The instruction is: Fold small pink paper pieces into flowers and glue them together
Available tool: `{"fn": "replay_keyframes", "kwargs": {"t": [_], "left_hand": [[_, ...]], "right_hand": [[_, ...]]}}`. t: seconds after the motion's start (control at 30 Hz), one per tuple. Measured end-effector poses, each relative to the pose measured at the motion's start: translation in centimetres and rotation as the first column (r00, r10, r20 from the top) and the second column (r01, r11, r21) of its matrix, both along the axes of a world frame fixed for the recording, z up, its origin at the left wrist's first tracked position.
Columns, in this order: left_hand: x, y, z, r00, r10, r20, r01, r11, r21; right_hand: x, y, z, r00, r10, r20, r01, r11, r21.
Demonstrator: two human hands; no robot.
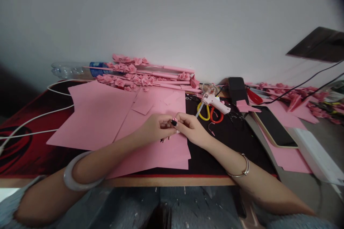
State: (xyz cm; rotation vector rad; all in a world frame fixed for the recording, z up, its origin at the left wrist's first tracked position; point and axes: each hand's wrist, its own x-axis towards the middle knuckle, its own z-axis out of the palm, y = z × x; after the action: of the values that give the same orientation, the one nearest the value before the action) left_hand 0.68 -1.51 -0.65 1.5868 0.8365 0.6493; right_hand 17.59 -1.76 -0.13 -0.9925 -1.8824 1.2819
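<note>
My left hand (158, 127) and my right hand (189, 126) meet above the pink paper sheets (161, 155) near the front of the desk. Between the fingertips of both is a small folded piece of pink paper (175, 119), mostly hidden by the fingers. The right thumb, with a dark nail, presses on it, and the left fingers curl around its other side. Its full shape cannot be made out. To the left lies a wide pink sheet (99, 114), with a small pink square (143, 103) beside it.
Pink paper flower stems (150, 78) lie along the wall, with a plastic bottle (72, 69) behind. Right of my hands are a glue gun (216, 103), scissors with yellow and red handles (216, 115), a phone (276, 127) and a white power strip (319, 155). White cables (34, 118) cross the left side.
</note>
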Motion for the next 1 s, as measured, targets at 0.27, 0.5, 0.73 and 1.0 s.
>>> {"fn": "replay_keyframes", "kwargs": {"t": [0.27, 0.5, 0.73, 1.0], "left_hand": [[-0.4, 0.1, 0.7, 0.994, -0.086, 0.074, 0.088, 0.996, -0.015], [-0.5, 0.3, 0.9, 0.998, -0.063, 0.005, 0.063, 0.997, -0.050], [-0.7, 0.5, 0.6, 0.993, -0.091, 0.070, 0.097, 0.991, -0.087], [-0.3, 0.3, 0.5, 0.999, -0.045, 0.006, 0.045, 0.999, 0.022]], "right_hand": [[0.3, 0.6, -0.3, 0.997, 0.065, -0.040, -0.066, 0.998, -0.019], [0.5, 0.8, -0.4, 0.977, 0.179, -0.115, -0.192, 0.974, -0.117], [0.6, 0.7, -0.2, 0.960, 0.219, -0.171, -0.248, 0.954, -0.169], [0.4, 0.6, 0.1, 0.971, 0.129, -0.202, -0.161, 0.975, -0.152]]}}
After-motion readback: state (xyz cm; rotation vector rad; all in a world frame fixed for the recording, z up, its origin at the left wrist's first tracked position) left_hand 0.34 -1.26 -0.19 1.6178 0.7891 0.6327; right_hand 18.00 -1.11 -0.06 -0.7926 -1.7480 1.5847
